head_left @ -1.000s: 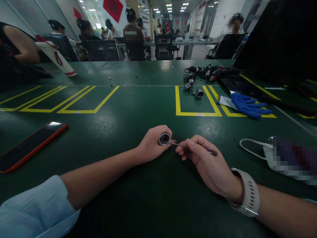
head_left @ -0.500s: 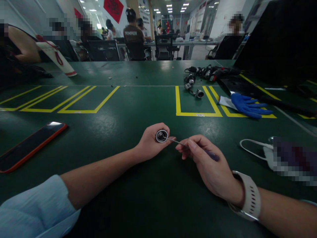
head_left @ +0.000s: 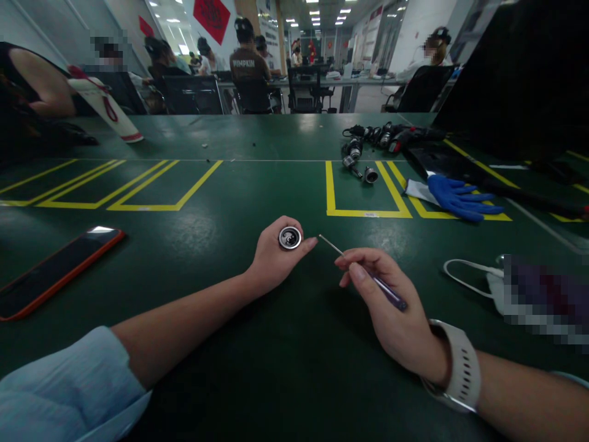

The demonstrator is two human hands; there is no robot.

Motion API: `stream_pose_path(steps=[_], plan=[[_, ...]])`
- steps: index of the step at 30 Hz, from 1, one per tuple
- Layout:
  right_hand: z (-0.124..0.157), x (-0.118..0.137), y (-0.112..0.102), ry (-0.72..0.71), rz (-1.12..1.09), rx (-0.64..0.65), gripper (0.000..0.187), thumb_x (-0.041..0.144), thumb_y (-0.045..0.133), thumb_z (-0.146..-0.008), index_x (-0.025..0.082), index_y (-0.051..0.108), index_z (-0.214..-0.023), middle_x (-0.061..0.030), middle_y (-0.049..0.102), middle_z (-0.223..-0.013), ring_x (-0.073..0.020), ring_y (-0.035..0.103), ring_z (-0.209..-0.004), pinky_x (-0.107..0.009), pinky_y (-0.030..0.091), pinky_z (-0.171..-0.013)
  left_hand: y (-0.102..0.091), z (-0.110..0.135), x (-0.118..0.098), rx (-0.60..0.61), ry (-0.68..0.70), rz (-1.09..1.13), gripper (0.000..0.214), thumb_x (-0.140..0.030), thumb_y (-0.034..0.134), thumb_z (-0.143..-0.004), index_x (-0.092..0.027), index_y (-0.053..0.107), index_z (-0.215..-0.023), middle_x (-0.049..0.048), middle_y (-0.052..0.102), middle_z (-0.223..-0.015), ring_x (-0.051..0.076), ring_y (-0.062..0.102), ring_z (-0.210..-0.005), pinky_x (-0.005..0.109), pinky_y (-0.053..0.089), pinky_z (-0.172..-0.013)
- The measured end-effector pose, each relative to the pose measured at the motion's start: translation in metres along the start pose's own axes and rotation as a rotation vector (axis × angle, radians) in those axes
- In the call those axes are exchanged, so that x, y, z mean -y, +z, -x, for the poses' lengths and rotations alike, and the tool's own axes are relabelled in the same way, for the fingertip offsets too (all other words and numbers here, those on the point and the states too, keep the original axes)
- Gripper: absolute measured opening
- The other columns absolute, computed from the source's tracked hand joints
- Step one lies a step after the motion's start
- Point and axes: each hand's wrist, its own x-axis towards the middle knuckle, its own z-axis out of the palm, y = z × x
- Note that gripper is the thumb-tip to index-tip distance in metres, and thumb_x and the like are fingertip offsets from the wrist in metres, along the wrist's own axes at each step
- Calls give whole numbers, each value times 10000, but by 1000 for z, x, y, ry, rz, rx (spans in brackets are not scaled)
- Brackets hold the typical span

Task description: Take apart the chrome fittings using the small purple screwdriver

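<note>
My left hand is closed round a small round metal part with a bright rim and a dark hollow inside. Its open face points toward me; the rest is hidden in the fist. Between the thumb and fingers of my right hand is a slim screwdriver with a dark purple handle. The thin shaft slants up and to the left, and its tip stands just right of my left thumb, apart from the metal part. A pale watch strap circles my right wrist.
On the green table, a phone in an orange case lies left. Metal parts sit at the back right, near a blue glove. A strapped item lies right; a white tumbler leans back left. People sit beyond.
The screwdriver tip has come out of the metal part and moved off to the right. My left hand, with the part, has shifted slightly up and left.
</note>
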Motion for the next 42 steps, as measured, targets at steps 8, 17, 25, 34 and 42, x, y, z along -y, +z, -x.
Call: stream_pose_path(steps=[8,17,25,34,42], plan=[[1,7,1,-194,173,147,131,171,498,-905,218,569,-1005,-31,548,-1029,-144,554,-915,-301,454,-784,24,-38,20,39,155,-276,220,-303,661,-755,-186,564,-913,55,502,-975,236,479,-984,407,398,-880],[2,8,3,-186,183,89,114,179,483,-907,206,574,-971,-36,561,-994,-145,558,-893,-302,452,-777,81,-107,24,163,255,-362,308,-335,616,-811,-159,564,-1058,72,501,-965,205,529,-875,322,446,-755],[0,9,4,-179,177,79,111,182,483,-907,206,571,-971,-40,563,-990,-151,560,-900,-307,451,-777,114,-138,18,362,433,-389,306,-375,593,-806,-175,565,-1037,79,570,-996,238,527,-940,337,419,-795],[1,10,4,-163,196,66,117,188,480,-906,224,570,-971,-47,575,-992,-175,564,-901,-338,457,-766,113,-137,15,422,414,-333,433,-507,550,-790,-153,585,-1038,105,600,-1014,267,527,-983,366,409,-852],[2,7,4,-154,175,45,126,175,480,-903,216,553,-997,-42,564,-990,-164,554,-904,-323,449,-780,118,-162,29,133,157,-206,370,-416,385,-917,-116,561,-1043,129,589,-1054,208,543,-982,324,413,-870]])
